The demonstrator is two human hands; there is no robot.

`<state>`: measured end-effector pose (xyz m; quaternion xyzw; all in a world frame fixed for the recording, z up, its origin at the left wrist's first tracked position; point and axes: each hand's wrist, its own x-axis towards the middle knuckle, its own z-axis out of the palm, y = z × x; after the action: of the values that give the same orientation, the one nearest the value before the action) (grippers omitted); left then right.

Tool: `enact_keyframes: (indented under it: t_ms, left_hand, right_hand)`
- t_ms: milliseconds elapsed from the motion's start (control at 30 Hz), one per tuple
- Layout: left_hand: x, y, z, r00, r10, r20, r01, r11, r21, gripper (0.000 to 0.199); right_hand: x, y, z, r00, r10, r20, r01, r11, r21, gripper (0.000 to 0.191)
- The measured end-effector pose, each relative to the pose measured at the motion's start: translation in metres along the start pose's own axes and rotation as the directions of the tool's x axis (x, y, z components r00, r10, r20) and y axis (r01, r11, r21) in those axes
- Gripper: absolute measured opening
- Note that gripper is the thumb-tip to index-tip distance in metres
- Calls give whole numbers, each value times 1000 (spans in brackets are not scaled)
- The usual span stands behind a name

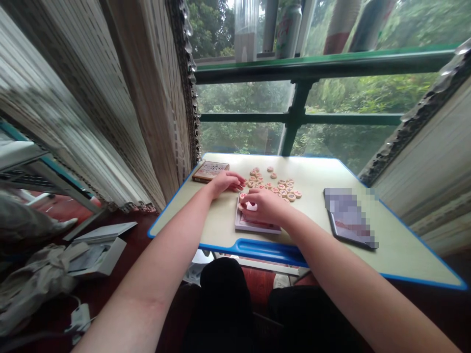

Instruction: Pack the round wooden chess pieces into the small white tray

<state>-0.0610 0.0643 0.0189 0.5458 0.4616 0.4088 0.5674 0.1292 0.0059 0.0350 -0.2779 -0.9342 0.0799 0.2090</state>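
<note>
Round wooden pieces with red or dark characters (289,185) lie in a loose cluster on the pale table (312,171). In front of them is a shallow box (257,226) with a few pieces at its back left corner. My right hand (263,203) is over this box, its thumb and fingers closed around a round piece at the box's left side. My left hand (226,182) rests just left of the cluster, fingers curved and slightly apart, near the pieces; nothing shows in it.
A flat brown box (209,171) lies at the table's back left. A tablet or large phone (348,218) sits on the right. A blue tray groove (270,249) runs along the front edge. Cans and cups (289,29) stand on the window ledge.
</note>
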Motion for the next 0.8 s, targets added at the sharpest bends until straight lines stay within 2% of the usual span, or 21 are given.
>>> enact_keyframes:
  t_ms: [267, 400, 800]
  left_hand:
    - [0, 2, 2, 1000, -15, -7, 15, 1000, 24, 22]
    - [1, 2, 2, 1000, -20, -12, 20, 1000, 22, 23]
    - [-4, 7, 4, 999, -35, 2, 35, 998, 46, 19]
  right_hand:
    - [2, -1, 0, 998, 63, 26, -61, 996, -67, 14]
    - [2, -1, -2, 996, 58, 67, -54, 997, -59, 16]
    - [3, 2, 2, 997, 62, 48, -60, 997, -43, 13]
